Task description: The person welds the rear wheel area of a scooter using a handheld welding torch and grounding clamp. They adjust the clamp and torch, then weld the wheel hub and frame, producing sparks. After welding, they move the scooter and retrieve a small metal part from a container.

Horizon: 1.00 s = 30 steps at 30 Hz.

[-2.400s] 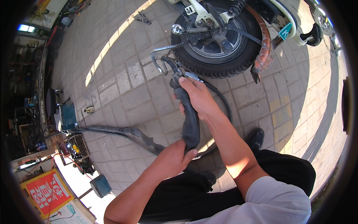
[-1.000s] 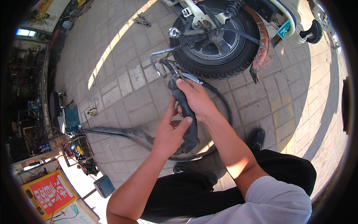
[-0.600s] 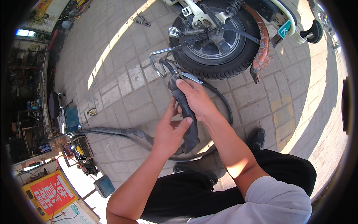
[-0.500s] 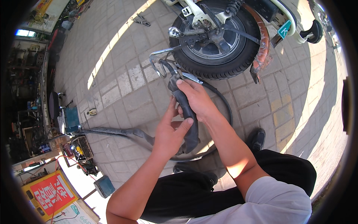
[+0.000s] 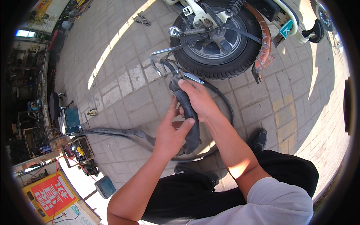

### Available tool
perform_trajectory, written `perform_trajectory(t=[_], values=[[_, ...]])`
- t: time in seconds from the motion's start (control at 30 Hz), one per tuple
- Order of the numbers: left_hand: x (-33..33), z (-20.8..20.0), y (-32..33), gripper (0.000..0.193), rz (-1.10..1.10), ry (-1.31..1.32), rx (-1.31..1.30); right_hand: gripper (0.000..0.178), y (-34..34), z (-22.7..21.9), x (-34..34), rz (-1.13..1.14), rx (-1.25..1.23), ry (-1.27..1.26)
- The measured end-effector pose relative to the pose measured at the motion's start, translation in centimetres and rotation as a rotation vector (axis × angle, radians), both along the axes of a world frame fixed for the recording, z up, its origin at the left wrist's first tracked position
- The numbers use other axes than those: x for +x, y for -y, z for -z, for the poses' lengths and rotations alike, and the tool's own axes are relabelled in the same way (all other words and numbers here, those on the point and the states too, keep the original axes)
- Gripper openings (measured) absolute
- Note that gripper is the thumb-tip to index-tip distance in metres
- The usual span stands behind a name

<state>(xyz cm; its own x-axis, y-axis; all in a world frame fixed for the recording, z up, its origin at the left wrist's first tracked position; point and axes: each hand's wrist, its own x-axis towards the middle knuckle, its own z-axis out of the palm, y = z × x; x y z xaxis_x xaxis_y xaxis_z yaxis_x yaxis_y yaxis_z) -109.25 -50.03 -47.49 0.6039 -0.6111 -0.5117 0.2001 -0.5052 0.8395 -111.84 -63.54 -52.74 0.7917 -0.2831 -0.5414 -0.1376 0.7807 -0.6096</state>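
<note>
A thick black rubber tube (image 5: pixel 192 131), soft and bent at its lower end, is held in front of me. My right hand (image 5: pixel 200 99) grips its upper part, thumb on top close to the greyish upper end. Lower down, my left hand (image 5: pixel 170 135) presses its thumb against the tube, with its fingers passing behind. Just above my right hand lies a silver lever-like piece (image 5: pixel 193 78); its lower part is hidden. A thinner black hose (image 5: pixel 226 103) curves round to the right. Beyond is a rear wheel (image 5: pixel 217 41), beside a bent chrome bar (image 5: pixel 165 50).
A flattened black strip (image 5: pixel 112 132) runs left across the paving to a teal box (image 5: pixel 70 120). Pliers (image 5: pixel 141 20) lie far left of the wheel. An orange mudguard (image 5: pixel 264 48) edges the tyre. A cluttered shelf area (image 5: pixel 32 101) and a yellow-red sign (image 5: pixel 50 195) stand left.
Both hands keep their hold on the tube with hardly any movement. Shadows on the paving at the right have shifted.
</note>
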Motion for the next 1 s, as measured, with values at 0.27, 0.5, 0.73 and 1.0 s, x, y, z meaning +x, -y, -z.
perform_trajectory(t=[0.27, 0.5, 0.73, 1.0], values=[[-0.03, 0.25, 0.14, 0.079, -0.009, -0.009, 0.02, 0.034, 0.16, -0.1, -0.05, 0.007, 0.005, 0.008], [-0.05, 0.34, 0.23, 0.082, 0.002, 0.01, 0.027, 0.038, 0.16, 0.81, 0.18, -0.005, -0.004, 0.033], [-0.25, -0.05, 0.13, 0.08, 0.003, 0.002, 0.043, 0.034, -0.1, 0.12, -0.2, 0.031, 0.009, -0.006], [-0.11, 0.04, 0.01, 0.082, 0.01, 0.051, 0.051, 0.035, -0.14, 0.11, 0.0, 0.002, 0.002, 0.01]])
